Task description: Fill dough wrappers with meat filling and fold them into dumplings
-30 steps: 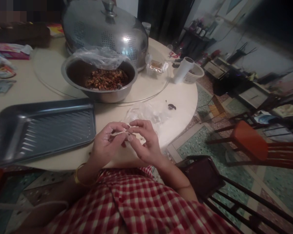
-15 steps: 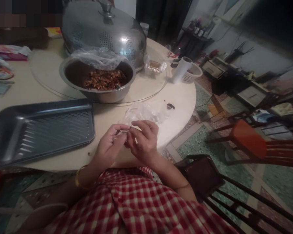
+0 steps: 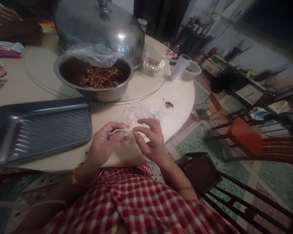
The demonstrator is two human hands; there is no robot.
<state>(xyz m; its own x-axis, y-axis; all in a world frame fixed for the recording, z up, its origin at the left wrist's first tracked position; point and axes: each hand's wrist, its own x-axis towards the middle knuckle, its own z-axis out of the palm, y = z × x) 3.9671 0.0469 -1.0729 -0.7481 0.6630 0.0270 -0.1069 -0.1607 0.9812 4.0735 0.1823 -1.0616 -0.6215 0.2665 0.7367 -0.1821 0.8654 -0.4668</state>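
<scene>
Between my hands, above the near edge of the table, is a thin pale dough wrapper (image 3: 123,130), seen nearly edge-on. My left hand (image 3: 104,140) is closed on it, thumb on the near side and fingers behind. The thumb and index fingertips of my right hand (image 3: 152,138) pinch its right end, while the other fingers are raised. A crumpled clear plastic bag (image 3: 143,111) lies just beyond my hands. Farther back stands a steel bowl (image 3: 107,94) of reddish-brown chopped filling (image 3: 101,77), with plastic film (image 3: 95,54) over its far rim.
Left of my hands is a dark ridged baking tray (image 3: 48,130). A perforated metal dome cover (image 3: 100,29) stands behind the bowl on a glass turntable (image 3: 36,70). At right are a white roll (image 3: 180,67), a basket (image 3: 191,72) and a chair (image 3: 202,172). Another person's hand (image 3: 5,13) shows far left.
My right hand has moved slightly right and its fingers have spread from the left hand, so more of the dough wrapper shows. The view has shifted a little.
</scene>
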